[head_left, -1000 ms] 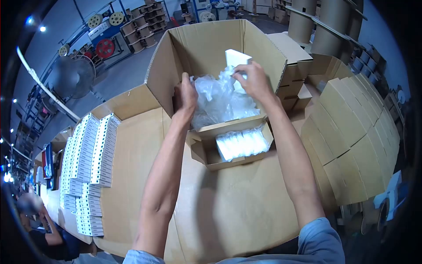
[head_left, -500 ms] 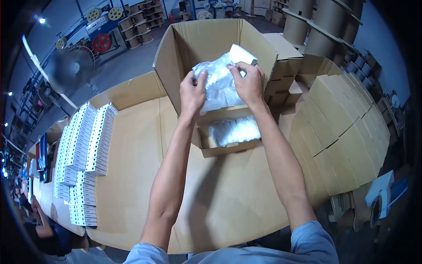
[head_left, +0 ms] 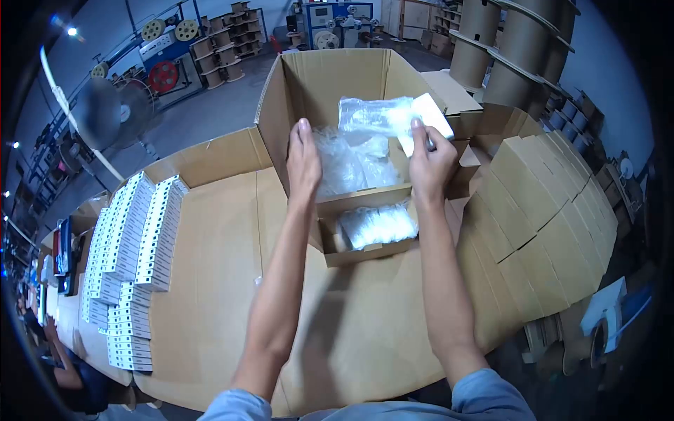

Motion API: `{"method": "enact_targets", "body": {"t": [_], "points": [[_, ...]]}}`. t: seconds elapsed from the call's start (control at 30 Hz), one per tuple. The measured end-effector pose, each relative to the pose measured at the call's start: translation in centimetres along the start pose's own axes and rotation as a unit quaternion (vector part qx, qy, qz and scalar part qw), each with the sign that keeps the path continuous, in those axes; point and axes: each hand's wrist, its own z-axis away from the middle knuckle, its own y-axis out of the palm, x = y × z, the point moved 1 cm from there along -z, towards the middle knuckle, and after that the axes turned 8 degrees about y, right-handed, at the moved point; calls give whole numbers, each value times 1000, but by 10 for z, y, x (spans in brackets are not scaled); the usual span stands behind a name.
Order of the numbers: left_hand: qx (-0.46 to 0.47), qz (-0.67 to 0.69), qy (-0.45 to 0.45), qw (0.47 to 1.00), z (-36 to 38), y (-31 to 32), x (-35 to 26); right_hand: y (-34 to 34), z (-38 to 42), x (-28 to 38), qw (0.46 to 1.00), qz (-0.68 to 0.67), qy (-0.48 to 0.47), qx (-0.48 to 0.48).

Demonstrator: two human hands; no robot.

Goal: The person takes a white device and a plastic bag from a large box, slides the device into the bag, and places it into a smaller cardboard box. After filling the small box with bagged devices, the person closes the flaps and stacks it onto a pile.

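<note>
My right hand (head_left: pixel 431 165) is closed on a small white box (head_left: pixel 430 116), thumb on top, above the right side of a large open cardboard box (head_left: pixel 337 77). A clear plastic bag (head_left: pixel 372 116) stretches leftward from the white box. My left hand (head_left: pixel 304 161) is beside the large box's left wall, fingers stretched upward and nothing visible in them. More crumpled clear plastic (head_left: pixel 358 165) lies inside the large box, between my hands. Just in front stands a smaller open carton (head_left: pixel 372 254) containing plastic-wrapped items (head_left: pixel 379 226).
Stacks of white printed boxes (head_left: pixel 133 231) stand on the left of the cardboard-covered table (head_left: pixel 210 281). Folded cardboard cartons (head_left: pixel 554 217) are piled at the right. A fan (head_left: pixel 112 109) is beyond the table, and part of another person (head_left: pixel 67 365) shows at lower left.
My right hand has moved right and lower, carrying the white box and its plastic out to the right. My left hand has let go of the plastic and stays at the left.
</note>
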Motion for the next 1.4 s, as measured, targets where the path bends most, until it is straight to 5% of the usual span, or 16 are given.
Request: {"method": "enact_targets", "body": {"t": [0.03, 0.13, 0.2, 0.23, 0.37, 0.5, 0.6, 0.63, 0.73, 0.77, 0.87, 0.9, 1.0, 1.23, 1.4], "points": [[-1, 86, 72, 994, 16, -1, -3, -7, 15, 6, 1000, -1, 26, 12], [124, 88, 94, 984, 91, -21, -32, -26, 79, 7, 999, 17, 51, 11], [77, 146, 105, 981, 135, -26, -36, -45, 131, 0, 994, -27, 106, 24], [52, 174, 82, 980, 153, -31, -38, -60, 154, -2, 989, -25, 141, 39], [193, 156, -50, 967, 212, -82, -17, -125, 211, -14, 954, -94, 233, 162], [305, 74, -56, 948, 240, -108, -12, -150, 238, 6, 905, -96, 258, 323], [313, 62, -37, 947, 246, -121, -6, -155, 272, -6, 907, 56, 263, 324], [266, 64, 26, 961, 248, -123, 6, -152, 276, 0, 907, 16, 288, 305], [121, 103, -79, 984, 249, -142, 18, -148, 286, 2, 906, -33, 325, 269], [91, 123, -165, 974, 251, -151, 30, -146, 288, 5, 903, -39, 350, 247], [-1, 360, -196, 912, 279, -140, 35, -140, 298, 9, 910, -73, 359, 195], [76, 323, -134, 934, 290, -137, 34, -139, 303, 7, 903, -84, 372, 197], [92, 179, -143, 969, 312, -123, 22, -135, 314, 5, 904, -35, 366, 218], [78, 135, -117, 981, 320, -117, 30, -130, 313, -3, 860, -90, 457, 206], [36, 106, -152, 982, 313, -144, 45, -133, 311, -9, 921, -45, 347, 172]]}}
